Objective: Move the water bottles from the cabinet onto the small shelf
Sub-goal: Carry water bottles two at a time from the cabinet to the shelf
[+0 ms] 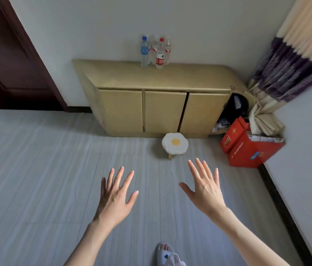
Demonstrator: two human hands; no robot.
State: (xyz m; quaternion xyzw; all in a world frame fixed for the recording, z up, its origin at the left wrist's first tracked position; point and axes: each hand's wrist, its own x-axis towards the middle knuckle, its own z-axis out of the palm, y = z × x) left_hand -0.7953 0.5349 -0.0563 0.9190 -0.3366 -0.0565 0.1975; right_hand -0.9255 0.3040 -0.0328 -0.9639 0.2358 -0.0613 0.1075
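Several clear water bottles stand upright in a tight group at the back of the tan cabinet's (170, 77) top, against the wall: a blue-capped bottle (144, 51) on the left, a red-capped, red-labelled bottle (160, 53) in front, others partly hidden behind them. A small low stool (174, 143) with a fried-egg cushion sits on the floor in front of the cabinet doors. My left hand (116, 196) and my right hand (205, 186) hover over the floor well short of the stool, palms down, fingers spread, holding nothing.
Red cardboard boxes (247, 148) sit on the floor right of the stool, under a bunched curtain (278, 81) in the corner. A dark wooden door (7, 60) is at the left. One cabinet door (203, 114) stands slightly ajar. My slippered foot (167, 254) shows at the bottom.
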